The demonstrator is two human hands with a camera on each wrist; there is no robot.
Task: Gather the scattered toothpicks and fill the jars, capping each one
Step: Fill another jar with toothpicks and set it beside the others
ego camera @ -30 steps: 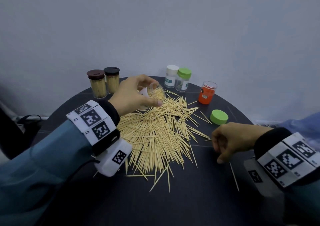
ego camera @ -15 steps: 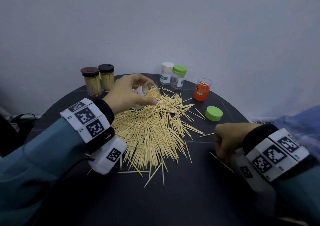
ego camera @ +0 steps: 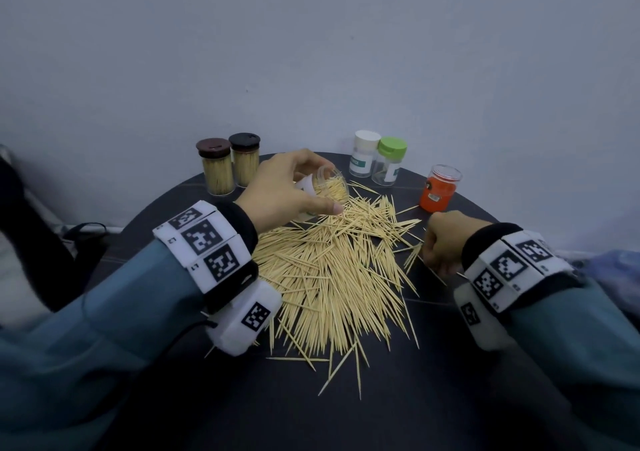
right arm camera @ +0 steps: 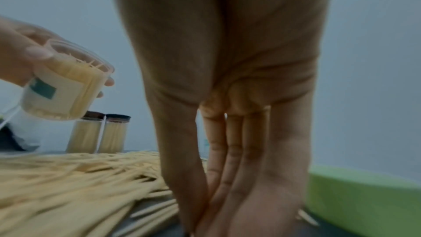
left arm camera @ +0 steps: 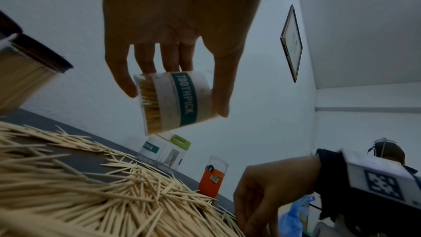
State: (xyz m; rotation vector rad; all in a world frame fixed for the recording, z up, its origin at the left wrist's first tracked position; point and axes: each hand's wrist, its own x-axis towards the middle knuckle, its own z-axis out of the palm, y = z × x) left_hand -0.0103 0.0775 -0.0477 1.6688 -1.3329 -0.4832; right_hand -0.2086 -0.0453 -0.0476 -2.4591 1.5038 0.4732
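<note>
Two hands busy: left hand [ego camera: 284,187] gripping tilted clear labelled toothpick jar [left arm camera: 175,100] above pale wooden toothpick heap [ego camera: 332,270]; right hand [ego camera: 446,242] fingertips bunched, pinching strays.

toothpicks [ego camera: 332,270]: pale wood | jar [left arm camera: 175,100]: clear plastic | table [ego camera: 381,416]: dark matt
</note>
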